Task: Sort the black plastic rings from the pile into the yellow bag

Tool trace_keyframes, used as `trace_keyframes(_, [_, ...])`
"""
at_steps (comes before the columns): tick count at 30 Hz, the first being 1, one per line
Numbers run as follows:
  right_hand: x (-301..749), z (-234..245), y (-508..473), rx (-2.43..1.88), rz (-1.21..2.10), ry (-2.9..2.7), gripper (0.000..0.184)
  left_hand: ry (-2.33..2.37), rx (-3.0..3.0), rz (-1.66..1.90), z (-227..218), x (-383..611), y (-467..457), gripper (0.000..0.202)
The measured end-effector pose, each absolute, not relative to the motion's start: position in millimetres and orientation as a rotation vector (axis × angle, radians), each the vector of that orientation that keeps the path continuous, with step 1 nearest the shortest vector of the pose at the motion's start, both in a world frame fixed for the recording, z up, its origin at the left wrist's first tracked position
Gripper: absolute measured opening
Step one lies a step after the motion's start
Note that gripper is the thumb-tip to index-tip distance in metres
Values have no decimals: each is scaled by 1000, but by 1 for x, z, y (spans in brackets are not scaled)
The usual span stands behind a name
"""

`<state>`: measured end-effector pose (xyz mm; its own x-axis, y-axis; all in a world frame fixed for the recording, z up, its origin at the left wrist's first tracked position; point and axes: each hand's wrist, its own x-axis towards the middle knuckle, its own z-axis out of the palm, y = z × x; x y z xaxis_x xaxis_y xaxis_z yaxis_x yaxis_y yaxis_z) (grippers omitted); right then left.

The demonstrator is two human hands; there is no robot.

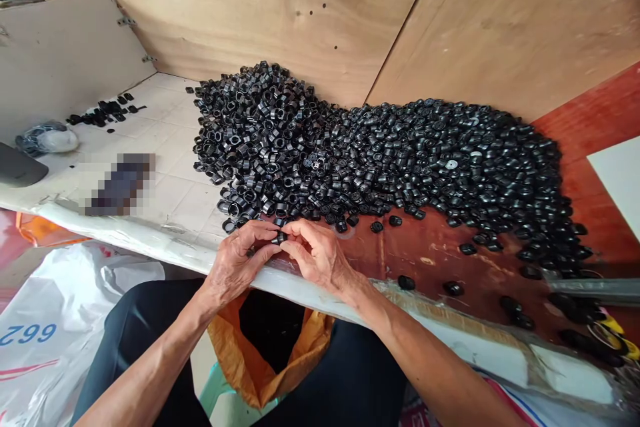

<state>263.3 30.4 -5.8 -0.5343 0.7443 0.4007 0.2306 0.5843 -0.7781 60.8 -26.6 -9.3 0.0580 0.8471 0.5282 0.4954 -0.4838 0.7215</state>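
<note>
Over the front edge of the table, my left hand [245,255] and my right hand [316,250] meet fingertip to fingertip. Between them they pinch a small black plastic part [280,238], mostly covered by the fingers; I cannot tell if it is one piece or two. Just behind the hands, a heap of open black plastic rings [255,127] rises on the left. It runs into a wide heap of rounded black caps [450,153] on the right. Below the hands, an orange sack [233,353] hangs open between the knees, its inside dark.
Several loose caps [454,288] lie on the reddish tabletop [415,247] at front right. On the left are scattered black bits [105,112], a blurred-out dark object [123,185] and a grey cylinder [20,167]. Wooden boards [260,7] wall the back. A white sack [75,320] stands at lower left.
</note>
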Motion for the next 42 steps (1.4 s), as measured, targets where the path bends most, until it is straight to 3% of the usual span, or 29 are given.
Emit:
trace_keyframes(5, [262, -8, 32, -848, 891, -2084, 9, 1343, 2050, 1369, -9, 61, -27, 14])
trace_keyframes(11, [260, -10, 33, -886, 800, -2151, 34, 1346, 2073, 1305, -7, 62, -28, 12])
trace_keyframes(15, [260, -11, 33, -839, 802, -2043, 16, 1342, 2071, 1313, -5, 63, -27, 12])
trace_keyframes(19, [262, -8, 32, -774, 822, -2060, 18, 1341, 2072, 1337, -8, 62, -27, 12])
trace_keyframes(22, [264, -6, 31, -767, 853, -2079, 6, 1339, 2058, 1358, -9, 61, -27, 11])
trace_keyframes(29, [263, -8, 33, -819, 888, -2063, 5, 1346, 2048, 1364, -11, 61, -27, 11])
trace_keyframes(36, [260, -12, 36, -843, 848, -2123, 30, 1362, 2051, 1324, -9, 61, -27, 10])
trace_keyframes(42, [262, -16, 34, -771, 776, -2095, 14, 1366, 2056, 1333, -8, 61, -27, 10])
